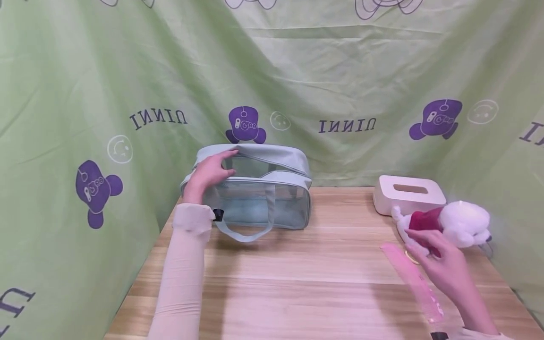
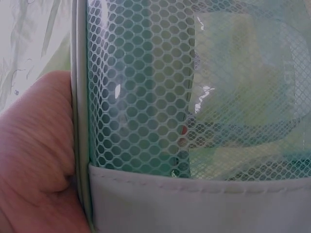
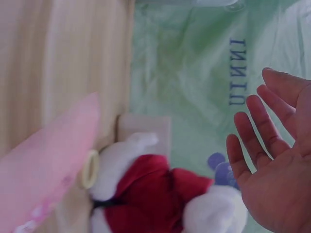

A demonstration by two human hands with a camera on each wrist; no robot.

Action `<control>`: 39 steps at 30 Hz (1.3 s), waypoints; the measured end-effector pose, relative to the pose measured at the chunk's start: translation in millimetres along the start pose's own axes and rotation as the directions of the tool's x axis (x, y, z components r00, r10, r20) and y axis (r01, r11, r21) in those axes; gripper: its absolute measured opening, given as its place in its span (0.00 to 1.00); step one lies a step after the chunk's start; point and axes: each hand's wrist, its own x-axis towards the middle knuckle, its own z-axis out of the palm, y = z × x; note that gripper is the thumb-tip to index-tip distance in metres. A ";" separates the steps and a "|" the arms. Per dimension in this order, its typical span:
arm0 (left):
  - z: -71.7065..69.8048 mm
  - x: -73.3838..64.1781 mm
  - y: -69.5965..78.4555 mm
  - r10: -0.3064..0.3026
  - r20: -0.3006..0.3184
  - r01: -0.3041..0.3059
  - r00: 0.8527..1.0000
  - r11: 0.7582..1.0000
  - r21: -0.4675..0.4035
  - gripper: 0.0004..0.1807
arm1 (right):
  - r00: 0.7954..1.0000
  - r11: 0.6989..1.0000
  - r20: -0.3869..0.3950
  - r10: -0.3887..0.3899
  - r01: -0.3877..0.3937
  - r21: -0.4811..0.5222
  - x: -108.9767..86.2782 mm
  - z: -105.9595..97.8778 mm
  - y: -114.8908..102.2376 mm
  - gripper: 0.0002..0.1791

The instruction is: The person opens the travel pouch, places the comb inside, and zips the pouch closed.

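Well, a bag [image 1: 255, 189] with pale blue edges and see-through sides stands on the wooden table [image 1: 314, 302], near the back and a bit to the left. Its top gapes, and a soft loop handle [image 1: 270, 208] droops down its front. The left hand [image 1: 210, 171] is at the left end of that gap, with its thumb and a finger stretched out and spread apart. In the left wrist view, the hand is right beside the bag's edge, next to a net with little holes. The right hand [image 1: 444, 262] is loose and holds nothing; its fingers are spread a little in the right wrist view. Near it, a long pink comb [image 1: 410, 276] lies slantwise on the table. A small yellow ring [image 3: 89, 169] lies between the comb and a fluffy white toy [image 1: 444, 223] in a red shirt. The toy lies in front of a white box [image 1: 403, 205] with a long hole on top. Behind everything hangs a green cloth [image 1: 297, 71] with purple pictures and letters.
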 end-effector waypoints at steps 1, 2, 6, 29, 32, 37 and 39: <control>-0.3 -0.2 0.3 0.000 0.000 0.000 1.000 1.000 0.000 0.39 | 0.999 0.999 0.016 0.030 -0.030 -0.021 -5.2 -0.1 4.7 0.19; -0.5 -0.3 0.5 -0.003 -0.002 0.003 1.000 1.000 -0.002 0.39 | 0.997 0.997 0.034 0.063 -0.062 -0.043 -10.6 -0.3 9.4 0.20; -1.2 -0.6 1.0 -0.006 -0.006 0.006 1.000 1.000 -0.001 0.39 | 0.979 0.984 0.120 0.163 -0.153 -0.090 -31.2 0.5 29.3 0.22; 1.6 -1.1 -0.7 -0.012 0.008 0.012 1.000 1.000 -0.003 0.39 | 0.849 0.918 0.370 0.377 -0.290 -0.270 -69.9 0.9 84.4 0.34; 1.4 -1.7 -0.3 -0.009 0.007 0.009 1.000 1.000 -0.002 0.39 | 0.849 0.919 0.371 0.375 -0.290 -0.265 -69.5 1.4 84.4 0.35; 1.4 -1.8 -0.6 -0.006 0.003 0.006 1.000 1.000 0.001 0.39 | 0.836 0.917 0.387 0.388 -0.311 -0.249 -65.4 3.7 78.9 0.37; 1.4 -1.5 -0.9 -0.004 0.001 0.004 1.000 1.000 0.000 0.39 | 0.822 0.914 0.403 0.402 -0.334 -0.231 -63.3 5.9 75.4 0.38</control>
